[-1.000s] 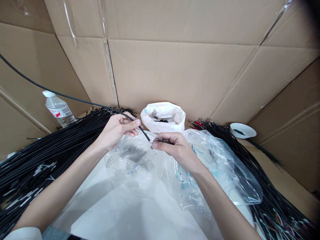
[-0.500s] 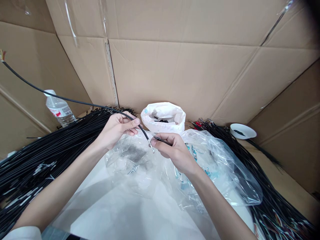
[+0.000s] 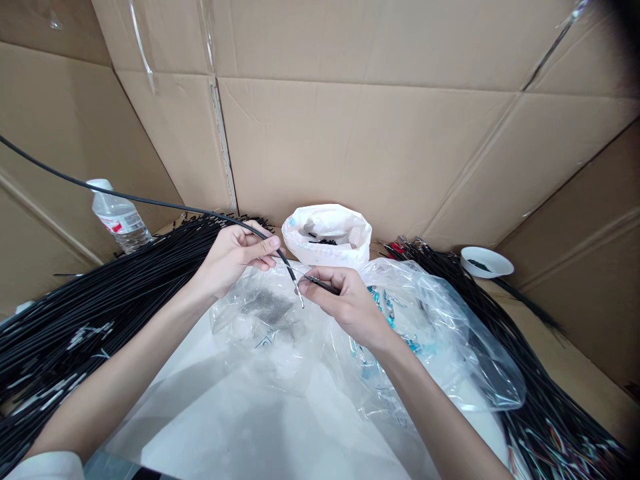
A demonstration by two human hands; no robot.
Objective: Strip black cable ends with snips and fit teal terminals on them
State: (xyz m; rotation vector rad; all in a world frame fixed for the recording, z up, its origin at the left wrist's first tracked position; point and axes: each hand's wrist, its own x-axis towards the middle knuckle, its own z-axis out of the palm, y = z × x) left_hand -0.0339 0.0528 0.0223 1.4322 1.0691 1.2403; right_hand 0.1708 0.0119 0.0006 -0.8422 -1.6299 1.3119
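Observation:
My left hand (image 3: 243, 257) pinches a black cable (image 3: 150, 201) between thumb and fingers, close to its stripped end. Bare silvery metal shows at the cable's tip (image 3: 299, 295), which points down between my hands. Closed around a slim dark tool (image 3: 323, 285), my right hand (image 3: 345, 300) is right beside that tip. The tool's exact kind is unclear. A thin pale line crosses the cable near the tool's end; whether it is part of the tool or a fine strand, I cannot tell.
Clear plastic bags (image 3: 450, 347) lie under my hands, one with small blue-and-metal parts. Black cable bundles flank both sides (image 3: 125, 293). Behind stand a white bag (image 3: 325, 253) of black pieces, a water bottle (image 3: 120, 220) and a white bowl (image 3: 493, 263), before cardboard walls (image 3: 375, 147).
The cable's far end has swung out of view at the left. Its stripped tip has shifted slightly left, and my right hand with the tool has moved a little left.

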